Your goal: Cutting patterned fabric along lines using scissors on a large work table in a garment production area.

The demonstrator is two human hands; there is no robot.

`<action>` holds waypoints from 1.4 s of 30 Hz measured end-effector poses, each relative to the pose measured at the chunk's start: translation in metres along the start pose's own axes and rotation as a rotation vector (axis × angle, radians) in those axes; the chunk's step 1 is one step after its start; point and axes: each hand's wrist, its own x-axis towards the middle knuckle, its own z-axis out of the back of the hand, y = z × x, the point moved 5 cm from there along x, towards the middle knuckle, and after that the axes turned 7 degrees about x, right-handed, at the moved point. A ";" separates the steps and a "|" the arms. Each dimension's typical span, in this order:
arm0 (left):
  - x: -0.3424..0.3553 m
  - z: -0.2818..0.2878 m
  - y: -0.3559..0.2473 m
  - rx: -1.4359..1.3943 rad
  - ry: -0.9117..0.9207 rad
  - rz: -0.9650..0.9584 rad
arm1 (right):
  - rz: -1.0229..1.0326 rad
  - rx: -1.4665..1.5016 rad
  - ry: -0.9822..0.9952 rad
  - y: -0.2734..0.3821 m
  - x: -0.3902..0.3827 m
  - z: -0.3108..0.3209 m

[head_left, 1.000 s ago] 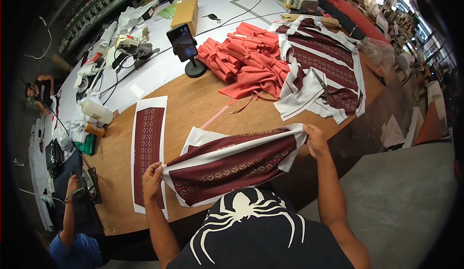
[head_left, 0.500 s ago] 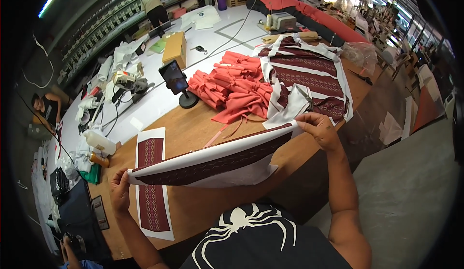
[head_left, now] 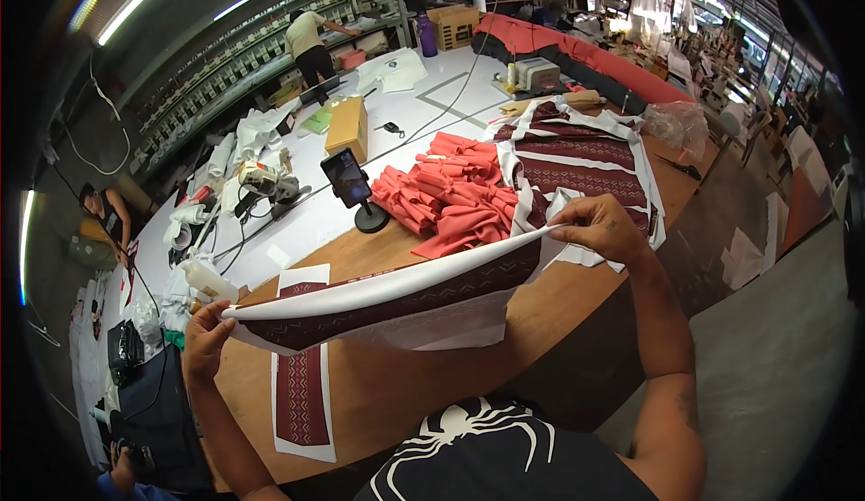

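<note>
A maroon patterned fabric piece with white borders (head_left: 396, 301) hangs stretched above the wooden tabletop. My left hand (head_left: 209, 339) pinches its left corner and my right hand (head_left: 600, 232) grips its upper right corner, both fingers closed on the cloth. Under the left half lies a long maroon strip with white edges (head_left: 303, 404) on the wood (head_left: 414, 402). Beyond are a pile of coral-red fabric pieces (head_left: 446, 195), a heap of maroon-and-white fabric (head_left: 586, 168) near my right hand, and a phone on a round stand (head_left: 347, 178).
A cardboard box (head_left: 347, 129), white fabric scraps (head_left: 239, 141), a cutting machine (head_left: 257, 181), a bottle (head_left: 207, 283) and black scissors (head_left: 680, 168) surround the work. A co-worker in black (head_left: 113, 217) is at left, another person (head_left: 308, 50) stands behind, and blue sleeves (head_left: 131, 492) show lower left.
Both my hands have risen, the left also moving out leftward, lifting the fabric so it hangs folded along its top edge. The view has tilted to show more of the room.
</note>
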 end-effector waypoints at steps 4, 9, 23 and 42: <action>-0.013 0.011 -0.021 0.386 -0.098 0.073 | -0.109 -0.084 -0.075 0.018 0.021 -0.002; 0.004 -0.021 -0.064 0.639 -0.035 -0.099 | -0.106 -0.194 -0.141 0.008 0.020 0.038; 0.009 -0.038 -0.110 0.401 -0.065 -0.170 | -0.028 0.127 -0.118 0.012 0.052 0.111; 0.071 -0.038 -0.153 0.519 -0.112 -0.444 | 0.162 -0.104 -0.227 0.074 0.031 0.135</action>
